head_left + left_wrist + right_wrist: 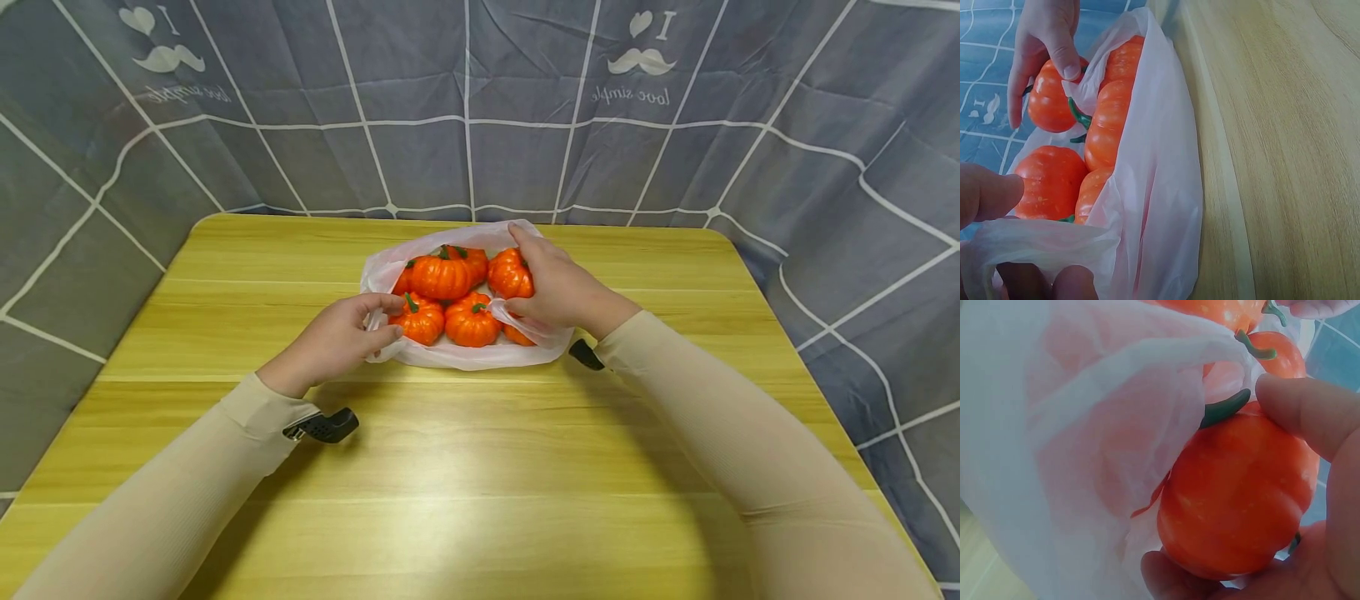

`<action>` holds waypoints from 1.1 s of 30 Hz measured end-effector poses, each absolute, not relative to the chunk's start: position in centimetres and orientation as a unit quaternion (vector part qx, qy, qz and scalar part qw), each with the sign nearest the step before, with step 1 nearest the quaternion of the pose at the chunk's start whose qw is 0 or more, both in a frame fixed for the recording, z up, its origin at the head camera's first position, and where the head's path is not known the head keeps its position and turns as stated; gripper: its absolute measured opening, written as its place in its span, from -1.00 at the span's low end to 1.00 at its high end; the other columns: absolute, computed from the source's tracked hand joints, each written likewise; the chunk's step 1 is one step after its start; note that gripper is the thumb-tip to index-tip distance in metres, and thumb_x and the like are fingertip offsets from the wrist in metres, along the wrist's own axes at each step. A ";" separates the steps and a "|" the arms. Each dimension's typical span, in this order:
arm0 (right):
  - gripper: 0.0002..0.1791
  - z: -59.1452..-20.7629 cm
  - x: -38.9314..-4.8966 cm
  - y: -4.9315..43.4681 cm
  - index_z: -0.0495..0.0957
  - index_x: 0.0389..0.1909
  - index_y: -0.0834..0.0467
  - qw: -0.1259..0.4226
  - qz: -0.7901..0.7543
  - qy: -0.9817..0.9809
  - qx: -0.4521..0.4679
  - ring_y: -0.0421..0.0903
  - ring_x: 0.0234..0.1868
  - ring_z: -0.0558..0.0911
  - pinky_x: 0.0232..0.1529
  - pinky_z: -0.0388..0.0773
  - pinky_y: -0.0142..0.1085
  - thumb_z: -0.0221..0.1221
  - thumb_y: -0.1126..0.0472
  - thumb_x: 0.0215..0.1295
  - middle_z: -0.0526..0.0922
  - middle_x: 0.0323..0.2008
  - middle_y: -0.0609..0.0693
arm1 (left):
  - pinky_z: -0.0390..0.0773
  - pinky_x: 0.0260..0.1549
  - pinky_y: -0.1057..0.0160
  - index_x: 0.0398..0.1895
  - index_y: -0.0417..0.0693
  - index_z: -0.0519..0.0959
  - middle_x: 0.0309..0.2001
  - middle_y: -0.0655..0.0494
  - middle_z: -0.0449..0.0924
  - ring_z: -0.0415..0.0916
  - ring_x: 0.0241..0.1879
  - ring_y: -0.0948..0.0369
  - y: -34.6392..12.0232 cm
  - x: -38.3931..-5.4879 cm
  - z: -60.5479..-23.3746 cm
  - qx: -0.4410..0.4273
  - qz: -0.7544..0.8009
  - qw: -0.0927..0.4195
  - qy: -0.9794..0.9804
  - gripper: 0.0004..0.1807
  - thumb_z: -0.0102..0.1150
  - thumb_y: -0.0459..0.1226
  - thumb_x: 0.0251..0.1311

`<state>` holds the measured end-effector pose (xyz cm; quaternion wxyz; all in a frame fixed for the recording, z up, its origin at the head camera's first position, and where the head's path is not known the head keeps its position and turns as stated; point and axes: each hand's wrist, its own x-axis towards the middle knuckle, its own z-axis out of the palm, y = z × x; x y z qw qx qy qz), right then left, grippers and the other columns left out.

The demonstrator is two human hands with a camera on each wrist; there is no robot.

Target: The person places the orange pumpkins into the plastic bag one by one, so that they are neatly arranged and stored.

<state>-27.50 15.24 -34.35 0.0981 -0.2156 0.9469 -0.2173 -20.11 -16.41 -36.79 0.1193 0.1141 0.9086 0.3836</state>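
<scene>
A thin whitish plastic bag (pixel 472 358) lies with its mouth spread, and several small orange pumpkins (pixel 472 321) with green stems are inside. At its right end my right hand (pixel 562 287) grips one pumpkin (pixel 1238 494), thumb near the stem and fingertips beneath. A fold of the bag overlaps the stem side of this pumpkin. My left hand (pixel 337 337) holds the bag's left edge. In the left wrist view, fingers pass behind the bag's handle strip (pixel 1041 240), while another digit comes up against a nearby pumpkin (pixel 1050 181).
The bag rests toward the back of a wooden table (pixel 480 483). Behind and at both sides hangs a grey curtain (pixel 420 83) with white grid lines. A black wrist device (pixel 322 426) sticks out below the left sleeve.
</scene>
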 end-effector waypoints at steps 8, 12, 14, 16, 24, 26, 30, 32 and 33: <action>0.27 -34.5 -27.5 15.2 -0.25 0.73 0.03 0.093 -0.229 0.943 -0.223 0.21 0.64 0.15 0.60 0.18 0.15 0.47 0.01 0.25 0.05 0.67 0.12 | 0.47 -0.25 0.17 0.39 -0.11 0.54 0.42 -0.12 0.52 0.47 -0.11 0.01 -16.4 -20.1 -36.8 0.113 0.384 0.118 0.909 -0.49 0.24 -0.16 0.44; 0.28 -34.6 -27.5 15.2 -0.26 0.73 0.03 0.099 -0.230 0.941 -0.226 0.21 0.64 0.16 0.60 0.19 0.15 0.46 0.01 0.25 0.04 0.67 0.13 | 0.48 -0.21 0.17 0.38 -0.12 0.54 0.41 -0.12 0.52 0.49 -0.05 0.00 -16.4 -20.1 -36.8 0.113 0.384 0.117 0.909 -0.50 0.24 -0.17 0.44; 0.28 -34.6 -27.5 15.2 -0.27 0.73 0.02 0.100 -0.231 0.942 -0.224 0.21 0.64 0.16 0.60 0.19 0.15 0.46 0.01 0.26 0.04 0.67 0.14 | 0.50 -0.23 0.18 0.38 -0.12 0.54 0.41 -0.12 0.52 0.50 -0.10 0.01 -16.4 -20.1 -36.9 0.112 0.385 0.117 0.909 -0.49 0.24 -0.17 0.43; 0.28 -34.6 -27.5 15.2 -0.27 0.73 0.01 0.101 -0.232 0.942 -0.222 0.21 0.63 0.16 0.60 0.19 0.15 0.47 0.02 0.25 0.05 0.67 0.13 | 0.51 -0.28 0.20 0.39 -0.12 0.54 0.41 -0.12 0.52 0.52 -0.19 0.04 -16.4 -20.1 -36.9 0.112 0.385 0.118 0.908 -0.49 0.24 -0.17 0.43; 0.31 -34.5 -27.5 15.2 -0.31 0.73 0.01 0.102 -0.234 0.943 -0.213 0.20 0.63 0.17 0.60 0.18 0.14 0.48 0.01 0.24 0.08 0.65 0.15 | 0.54 -0.31 0.21 0.39 -0.12 0.53 0.41 -0.13 0.51 0.53 -0.36 0.12 -16.3 -20.0 -36.7 0.115 0.386 0.121 0.907 -0.49 0.23 -0.16 0.44; 0.32 -34.6 -27.6 15.1 -0.30 0.72 0.02 0.099 -0.236 0.944 -0.208 0.20 0.62 0.19 0.60 0.20 0.14 0.48 0.01 0.23 0.10 0.63 0.17 | 0.53 -0.30 0.20 0.39 -0.12 0.53 0.42 -0.13 0.51 0.51 -0.35 0.10 -16.3 -20.0 -36.7 0.115 0.385 0.121 0.908 -0.49 0.23 -0.16 0.44; 0.29 -34.5 -27.8 15.1 -0.24 0.71 0.07 0.091 -0.242 0.946 -0.197 0.20 0.57 0.26 0.59 0.23 0.11 0.49 0.01 0.21 0.17 0.58 0.20 | 0.48 -0.27 0.17 0.39 -0.11 0.53 0.42 -0.12 0.51 0.48 -0.22 0.04 -16.3 -19.9 -36.7 0.115 0.382 0.118 0.909 -0.49 0.23 -0.16 0.44; 0.27 -34.5 -27.9 15.1 -0.21 0.70 0.10 0.088 -0.245 0.946 -0.194 0.20 0.55 0.29 0.58 0.25 0.10 0.50 0.02 0.21 0.20 0.56 0.20 | 0.46 -0.25 0.16 0.39 -0.11 0.53 0.42 -0.12 0.51 0.47 -0.12 0.00 -16.3 -19.9 -36.7 0.114 0.381 0.117 0.910 -0.49 0.23 -0.16 0.44; 0.27 -34.5 -27.9 15.0 -0.20 0.69 0.11 0.088 -0.245 0.946 -0.193 0.20 0.55 0.30 0.59 0.25 0.10 0.50 0.02 0.21 0.20 0.55 0.21 | 0.45 -0.24 0.15 0.39 -0.11 0.53 0.42 -0.11 0.51 0.46 -0.08 -0.01 -16.3 -19.9 -36.7 0.113 0.380 0.116 0.911 -0.49 0.23 -0.16 0.44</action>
